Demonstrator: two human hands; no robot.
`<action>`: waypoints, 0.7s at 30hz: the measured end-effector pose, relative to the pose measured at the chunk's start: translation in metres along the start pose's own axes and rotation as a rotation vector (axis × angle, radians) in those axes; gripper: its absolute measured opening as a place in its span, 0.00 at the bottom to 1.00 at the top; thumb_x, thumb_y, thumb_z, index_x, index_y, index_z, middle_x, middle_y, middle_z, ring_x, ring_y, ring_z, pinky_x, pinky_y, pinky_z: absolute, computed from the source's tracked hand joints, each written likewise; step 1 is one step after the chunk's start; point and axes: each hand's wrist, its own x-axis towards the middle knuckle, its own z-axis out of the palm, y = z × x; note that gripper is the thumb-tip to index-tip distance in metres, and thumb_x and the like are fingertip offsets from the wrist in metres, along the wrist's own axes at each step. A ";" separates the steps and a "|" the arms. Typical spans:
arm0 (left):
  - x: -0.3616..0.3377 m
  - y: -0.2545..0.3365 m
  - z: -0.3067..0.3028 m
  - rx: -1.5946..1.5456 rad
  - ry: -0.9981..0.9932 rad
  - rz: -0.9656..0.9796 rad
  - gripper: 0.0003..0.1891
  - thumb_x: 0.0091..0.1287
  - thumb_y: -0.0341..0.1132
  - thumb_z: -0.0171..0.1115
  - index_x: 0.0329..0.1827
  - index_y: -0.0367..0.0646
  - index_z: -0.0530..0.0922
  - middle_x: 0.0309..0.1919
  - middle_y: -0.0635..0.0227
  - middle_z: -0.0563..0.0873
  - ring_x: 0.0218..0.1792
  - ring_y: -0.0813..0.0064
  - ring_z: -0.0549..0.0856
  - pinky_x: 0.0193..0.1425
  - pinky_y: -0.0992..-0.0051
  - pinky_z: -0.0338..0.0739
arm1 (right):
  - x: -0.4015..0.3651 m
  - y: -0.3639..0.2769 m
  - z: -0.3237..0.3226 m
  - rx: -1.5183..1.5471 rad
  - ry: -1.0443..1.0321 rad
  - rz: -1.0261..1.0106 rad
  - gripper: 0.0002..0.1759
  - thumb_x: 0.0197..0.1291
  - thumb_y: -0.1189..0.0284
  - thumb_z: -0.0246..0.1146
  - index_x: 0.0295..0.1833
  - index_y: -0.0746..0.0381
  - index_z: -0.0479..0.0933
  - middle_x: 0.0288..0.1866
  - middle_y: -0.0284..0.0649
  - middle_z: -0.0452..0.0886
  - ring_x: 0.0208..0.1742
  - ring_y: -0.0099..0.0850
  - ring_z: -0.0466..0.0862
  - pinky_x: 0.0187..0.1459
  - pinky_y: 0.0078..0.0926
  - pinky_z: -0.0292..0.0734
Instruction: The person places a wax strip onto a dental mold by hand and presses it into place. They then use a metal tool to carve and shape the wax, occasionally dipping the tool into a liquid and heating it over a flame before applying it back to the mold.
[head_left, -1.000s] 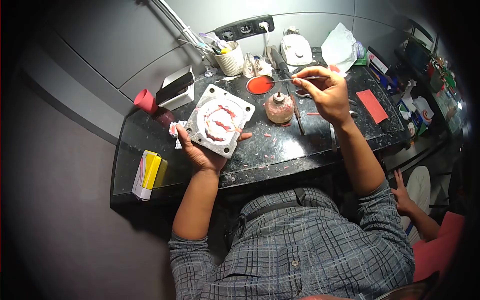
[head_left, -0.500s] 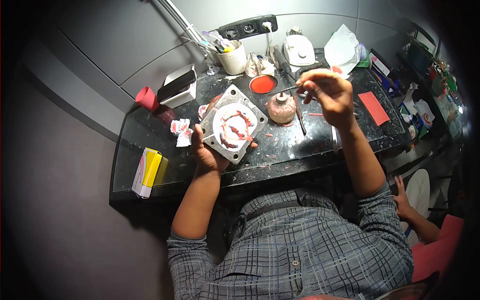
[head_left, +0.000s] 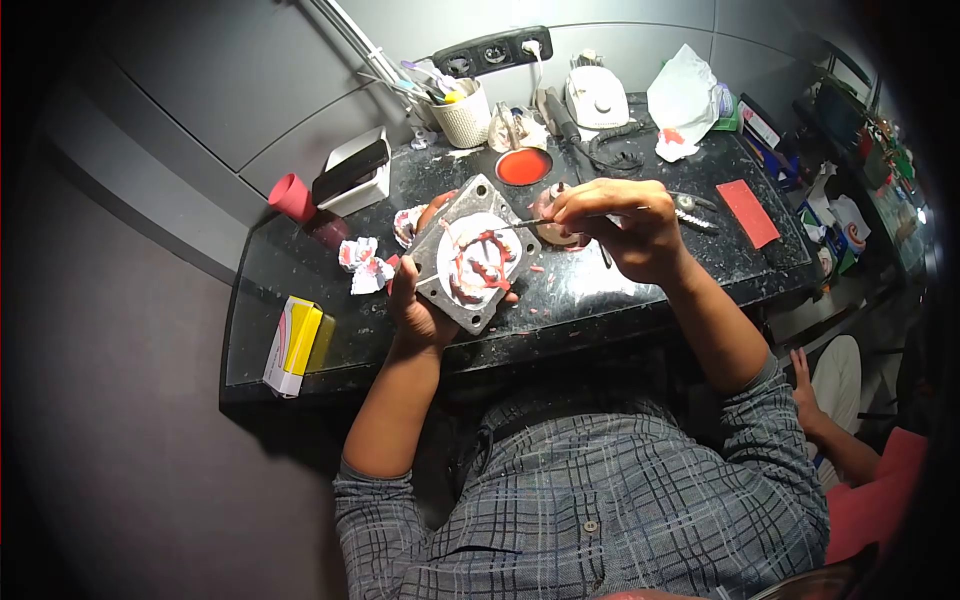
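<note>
In my left hand (head_left: 415,308) lies a square grey metal flask half (head_left: 431,253) with corner holes, tilted above the bench. Set in it is a round white plaster cast (head_left: 462,292) carrying red wax (head_left: 487,262) in an arch. My right hand (head_left: 638,228) pinches a thin metal wax carver (head_left: 532,222), its tip at the upper right edge of the cast. Whether the tip touches is too fine to tell. Behind the right fingers, a glass spirit burner (head_left: 548,203) is partly hidden. A round dish of red wax (head_left: 524,167) sits beyond the flask.
On the black bench (head_left: 350,345) are a yellow-and-white box (head_left: 294,345), plaster pieces (head_left: 366,266), a pink cup (head_left: 292,197), a white tray (head_left: 364,195), a tool holder (head_left: 463,118), a white control unit (head_left: 597,98) and a red wax sheet (head_left: 748,214). Another person's hand (head_left: 806,388) is at right.
My right hand has moved left and down, bringing the carver from near the wax dish to the cast. My left hand has turned and tilted the flask slightly.
</note>
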 end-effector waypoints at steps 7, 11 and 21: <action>0.002 -0.006 0.001 0.123 0.051 0.073 0.59 0.58 0.67 0.74 0.84 0.45 0.51 0.72 0.49 0.72 0.66 0.51 0.81 0.51 0.46 0.93 | 0.001 0.005 -0.006 -0.024 0.091 -0.076 0.07 0.67 0.84 0.65 0.48 0.66 0.86 0.45 0.42 0.92 0.43 0.29 0.92 0.40 0.25 0.88; 0.001 -0.010 -0.004 0.121 0.059 0.064 0.60 0.58 0.66 0.75 0.84 0.44 0.51 0.70 0.50 0.72 0.65 0.52 0.82 0.51 0.50 0.93 | -0.003 0.011 -0.012 -0.233 0.267 0.136 0.11 0.66 0.88 0.65 0.49 0.66 0.86 0.44 0.42 0.91 0.42 0.27 0.92 0.40 0.23 0.87; 0.004 -0.004 0.006 0.233 0.039 0.127 0.59 0.58 0.64 0.76 0.83 0.43 0.51 0.69 0.51 0.73 0.63 0.56 0.84 0.50 0.54 0.94 | -0.009 0.021 -0.029 -0.279 0.459 0.317 0.04 0.73 0.80 0.64 0.50 0.67 0.83 0.38 0.36 0.90 0.37 0.19 0.87 0.41 0.18 0.81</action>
